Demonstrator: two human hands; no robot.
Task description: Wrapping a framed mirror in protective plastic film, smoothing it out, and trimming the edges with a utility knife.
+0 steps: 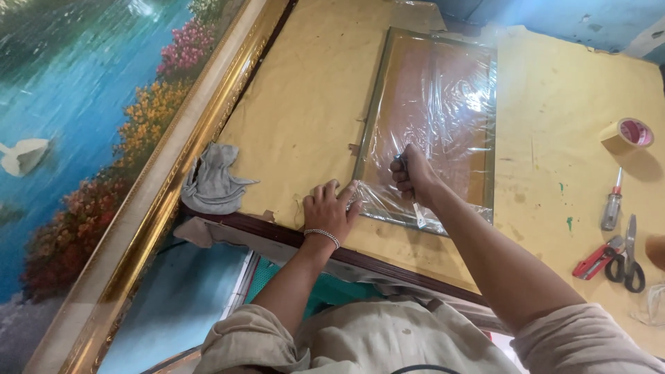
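A big gilt-framed painting (90, 138) fills the left of the frame, leaning beside the table (554, 208), whose yellow-brown top spans the centre and right. At upper centre lies a plastic-wrapped frame (433, 104). A grey rag (215, 181) sits at the table's left edge. The left hand (329, 208) presses flat, fingers spread, at the wrap's lower left corner. The right hand (412, 173) is fisted around a small tool on the wrap. Far right: tape (627, 134), screwdriver (612, 204), scissors (629, 260), red cutter (596, 260).

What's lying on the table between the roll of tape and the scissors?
A screwdriver lies between the tape and the scissors, on the bare yellow table, seen from the head camera.
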